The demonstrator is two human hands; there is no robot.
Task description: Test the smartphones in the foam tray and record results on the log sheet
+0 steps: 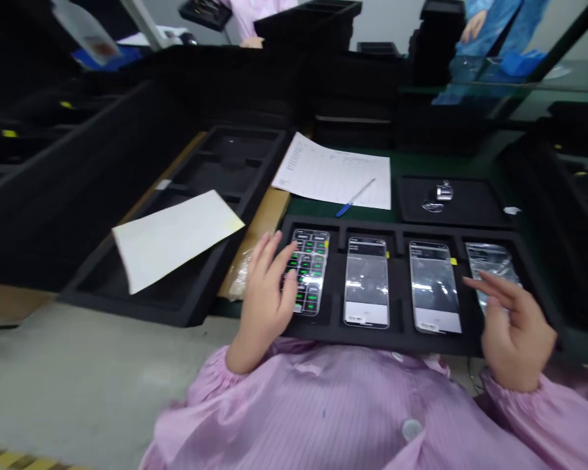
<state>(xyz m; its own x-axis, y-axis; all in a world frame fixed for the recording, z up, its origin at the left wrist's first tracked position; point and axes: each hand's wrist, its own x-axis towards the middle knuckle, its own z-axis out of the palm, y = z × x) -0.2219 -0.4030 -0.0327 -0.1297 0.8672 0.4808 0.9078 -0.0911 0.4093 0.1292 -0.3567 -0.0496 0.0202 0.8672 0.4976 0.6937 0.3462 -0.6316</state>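
A black foam tray (pixel 402 232) lies in front of me with several phones side by side in its slots. My left hand (pixel 267 300) rests open on the leftmost phone (pixel 311 267), fingers touching its screen of green squares. Two phones (pixel 366 281) (pixel 434 287) in the middle show grey screens. My right hand (pixel 512 320) hovers open over the rightmost phone (pixel 492 264), fingers spread and pointing left, and it holds nothing. Both wrists wear pink sleeves.
An empty black tray (pixel 215 176) with a white sheet (pixel 176 235) on it sits at the left. A printed form (pixel 336 173) with a blue pen (pixel 355 198) lies behind the phones. A small black tray (pixel 451 202) holds small metal parts. Stacked black trays and other people stand at the back.
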